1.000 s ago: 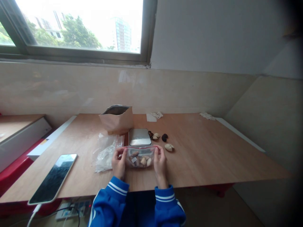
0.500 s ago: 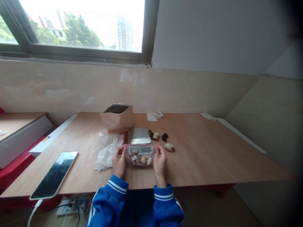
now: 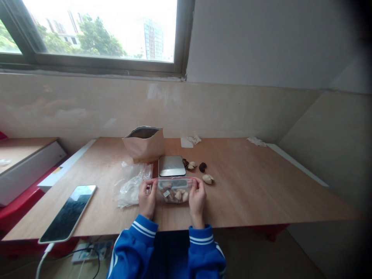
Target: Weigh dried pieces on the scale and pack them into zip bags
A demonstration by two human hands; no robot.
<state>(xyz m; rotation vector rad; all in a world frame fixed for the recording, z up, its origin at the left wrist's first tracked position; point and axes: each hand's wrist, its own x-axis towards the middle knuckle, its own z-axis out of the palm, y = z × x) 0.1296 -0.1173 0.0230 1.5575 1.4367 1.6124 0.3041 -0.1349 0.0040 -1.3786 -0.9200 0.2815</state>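
Observation:
A clear zip bag with a red line along its top edge is stretched level between my hands. Several pale and brown shell-like pieces and a small white packet lie inside it. My left hand pinches the bag's left top corner. The right top corner is held between the thumb and fingers of my right hand. Just behind the bag lies a flat silver-topped scale. Loose pale and dark pieces, one a pale piece, rest to the right of it.
An upright brown paper pouch stands open at the back. Crumpled clear plastic bags lie left of my hands. A phone with a charging cable is near the table's left front edge. Tissues lie by the wall.
Both hands still hold the bag by its corners, nearly in the same place. The view has tilted very slightly; nothing else has visibly moved.

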